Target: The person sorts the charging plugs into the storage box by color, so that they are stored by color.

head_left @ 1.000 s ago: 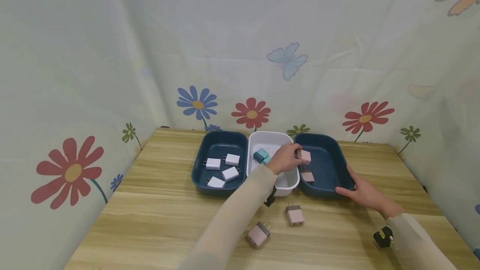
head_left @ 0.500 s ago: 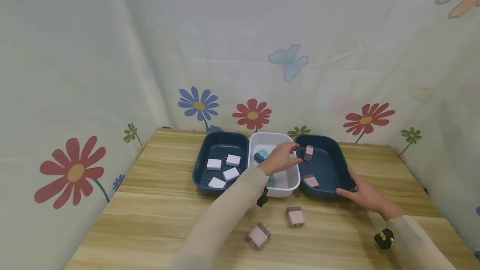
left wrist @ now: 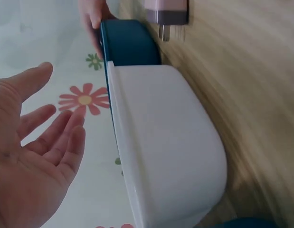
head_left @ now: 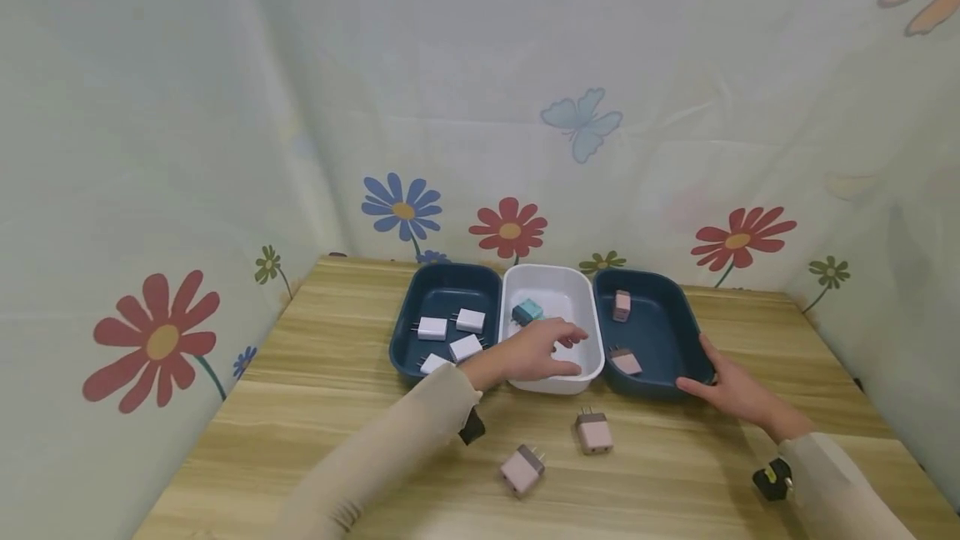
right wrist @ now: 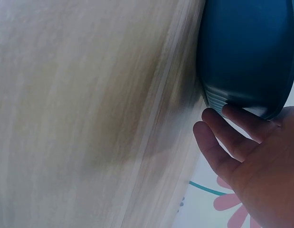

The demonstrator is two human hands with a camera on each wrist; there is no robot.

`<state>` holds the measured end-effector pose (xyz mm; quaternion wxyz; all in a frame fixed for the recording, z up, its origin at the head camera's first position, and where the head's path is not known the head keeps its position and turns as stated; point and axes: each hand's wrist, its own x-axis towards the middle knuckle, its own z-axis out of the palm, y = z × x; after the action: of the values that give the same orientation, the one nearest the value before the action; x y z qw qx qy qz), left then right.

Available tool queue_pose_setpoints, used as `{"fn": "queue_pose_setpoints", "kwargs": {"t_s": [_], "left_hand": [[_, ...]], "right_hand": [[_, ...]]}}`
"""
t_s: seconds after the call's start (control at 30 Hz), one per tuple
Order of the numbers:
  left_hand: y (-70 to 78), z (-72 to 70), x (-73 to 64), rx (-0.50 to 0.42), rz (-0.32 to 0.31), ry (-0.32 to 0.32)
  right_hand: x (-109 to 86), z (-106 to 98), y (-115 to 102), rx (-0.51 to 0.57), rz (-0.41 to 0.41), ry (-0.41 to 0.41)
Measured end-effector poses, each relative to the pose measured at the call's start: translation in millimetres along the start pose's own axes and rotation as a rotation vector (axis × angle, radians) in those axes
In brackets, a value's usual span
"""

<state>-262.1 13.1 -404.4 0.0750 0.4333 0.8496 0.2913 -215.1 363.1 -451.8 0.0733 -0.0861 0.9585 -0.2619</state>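
Observation:
My left hand [head_left: 536, 351] hovers over the white bin [head_left: 557, 384] with its fingers loosely bent and nothing in them; in the left wrist view its palm [left wrist: 37, 161] is bare beside the white bin's wall [left wrist: 170, 142]. At least one teal plug charger [head_left: 527, 312] lies in that bin, partly hidden by the hand. My right hand [head_left: 738, 390] rests at the near right corner of the right dark blue bin [head_left: 663, 386], fingers extended along its outside. Inside lie two pink plug chargers, one upright-looking charger [head_left: 622, 306] at the back and another charger [head_left: 625, 361] nearer.
Left of the white bin stands another dark blue bin [head_left: 397, 332] holding several white plug chargers [head_left: 432, 328]. On the wooden table [head_left: 645, 490], in front of the bins, lie a pink charger [head_left: 595, 433] and a second pink charger [head_left: 522, 471]. A flowered cloth [head_left: 450, 107] hangs behind.
My left hand has let go of a pink charger, which now lies in the right blue bin, and has drawn back left and nearer over the white bin. The right hand stays at its corner.

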Motion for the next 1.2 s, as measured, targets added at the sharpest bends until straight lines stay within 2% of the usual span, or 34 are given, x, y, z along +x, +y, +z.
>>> {"fn": "queue_pose_setpoints", "kwargs": {"t_s": [0.1, 0.33, 0.53, 0.63, 0.87, 0.97, 1.2], "left_hand": [[1.7, 1.0, -16.1, -0.033, 0.049, -0.034], [-1.2, 8.0, -47.0, -0.113, 0.097, -0.111], [-4.9, 15.6, -69.0, -0.120, 0.142, -0.241], [-7.9, 22.0, -78.8, -0.100, 0.153, -0.284], [-18.8, 38.1, -98.7, -0.024, 0.166, -0.307], [-20.4, 41.8, -105.9, -0.034, 0.169, -0.314], [-22.6, 48.3, -111.9, 0.001, 0.164, -0.300]], "right_hand": [[0.1, 0.5, 0.3, 0.004, 0.000, -0.002], [-0.5, 2.0, 1.7, -0.007, 0.004, 0.002], [1.1, 3.3, 4.8, -0.001, -0.001, 0.005], [2.0, 3.9, 5.9, -0.004, -0.003, 0.009], [2.5, 5.0, 5.5, -0.022, 0.013, 0.013], [1.9, 5.1, 4.7, -0.021, 0.016, 0.012], [2.8, 4.4, 4.1, 0.005, -0.005, 0.015]]}}
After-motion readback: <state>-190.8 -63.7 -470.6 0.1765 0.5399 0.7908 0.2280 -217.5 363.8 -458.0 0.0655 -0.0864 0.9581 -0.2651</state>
